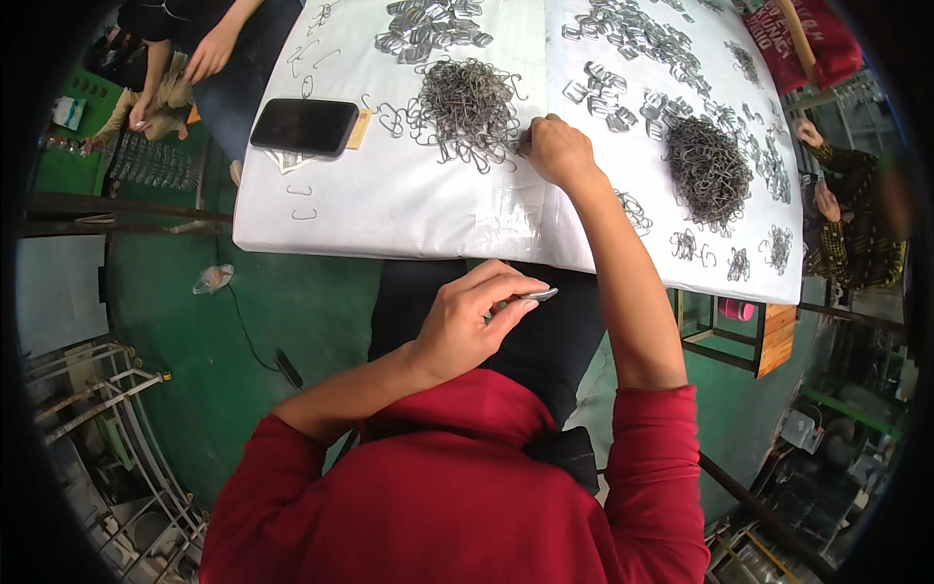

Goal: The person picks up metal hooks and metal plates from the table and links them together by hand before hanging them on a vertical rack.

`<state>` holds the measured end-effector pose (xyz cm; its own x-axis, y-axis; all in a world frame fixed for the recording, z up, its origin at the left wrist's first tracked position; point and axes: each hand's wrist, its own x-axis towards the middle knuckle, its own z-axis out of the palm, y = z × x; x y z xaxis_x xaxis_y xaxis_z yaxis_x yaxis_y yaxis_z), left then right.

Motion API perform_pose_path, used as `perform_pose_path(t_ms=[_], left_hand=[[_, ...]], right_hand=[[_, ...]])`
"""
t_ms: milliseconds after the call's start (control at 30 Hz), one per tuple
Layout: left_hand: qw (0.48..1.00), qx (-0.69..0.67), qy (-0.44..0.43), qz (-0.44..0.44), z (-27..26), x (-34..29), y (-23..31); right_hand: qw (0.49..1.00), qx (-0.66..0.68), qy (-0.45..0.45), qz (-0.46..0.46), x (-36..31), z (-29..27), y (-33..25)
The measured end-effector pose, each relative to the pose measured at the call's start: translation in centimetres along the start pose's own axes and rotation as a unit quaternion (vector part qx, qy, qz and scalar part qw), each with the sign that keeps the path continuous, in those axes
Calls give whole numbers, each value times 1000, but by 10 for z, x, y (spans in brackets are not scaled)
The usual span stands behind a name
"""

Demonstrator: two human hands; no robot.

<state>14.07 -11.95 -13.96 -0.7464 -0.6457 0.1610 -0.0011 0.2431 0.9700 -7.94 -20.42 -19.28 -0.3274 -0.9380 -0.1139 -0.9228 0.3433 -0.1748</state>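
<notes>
apparently, the step in hand was a pick-up: the person's left hand (pixel 472 316) pinched a small flat metal piece (pixel 540 294) between thumb and fingers, over the lap and just off the near edge of the desk (pixel 389 219), while the right hand (pixel 559 151) was at the right edge of a tangled heap of wire hooks (pixel 467 107). the right hand's fingers were curled in, their tips turned away, so whether they gripped a hook could not be told. the next move seemed to call for parting a single hook from the tangle without dragging its neighbours along, with the left hand's pinch held steady meanwhile.

as for containers, the work lay loose rather than boxed: the hook heap sat straight on the white covering, with a pile of flat metal pieces (pixel 428 29) beyond it and a second, denser wire heap (pixel 708 170) over to the right, small clusters scattered around that one. a black phone (pixel 304 127) lay to the left, partly over some paper (pixel 289 160). down on the green floor was a clear plastic bag (pixel 212 280); what it held, if anything, was too small to make out.
</notes>
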Motion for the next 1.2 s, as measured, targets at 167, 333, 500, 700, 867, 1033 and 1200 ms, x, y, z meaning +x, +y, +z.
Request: perform_pose_path(t_ms=[167, 333, 500, 700, 867, 1033, 1200], left_hand=[[1000, -6, 4, -3, 1, -4, -2], [1000, -7, 0, -9, 3, -5, -3], [1000, -6, -12, -4, 8, -4, -6], [1000, -4, -15, 3, 11, 1, -7], [1000, -6, -8, 1, 12, 0, -4], [1000, -8, 3, -1, 15, 1, -4], [1000, -15, 15, 19, 20, 3, -4]], right_hand=[[970, 226, 75, 44, -15, 1, 25], [807, 578, 67, 99, -48, -5, 28], [811, 567, 29, 139, -69, -7, 38], [836, 524, 38, 158, -87, -20, 44], [737, 647, 25, 195, -143, -51, 25], [706, 700, 44, 99, -208, -52, -5], [725, 672, 117, 97, -215, -38, -17]])
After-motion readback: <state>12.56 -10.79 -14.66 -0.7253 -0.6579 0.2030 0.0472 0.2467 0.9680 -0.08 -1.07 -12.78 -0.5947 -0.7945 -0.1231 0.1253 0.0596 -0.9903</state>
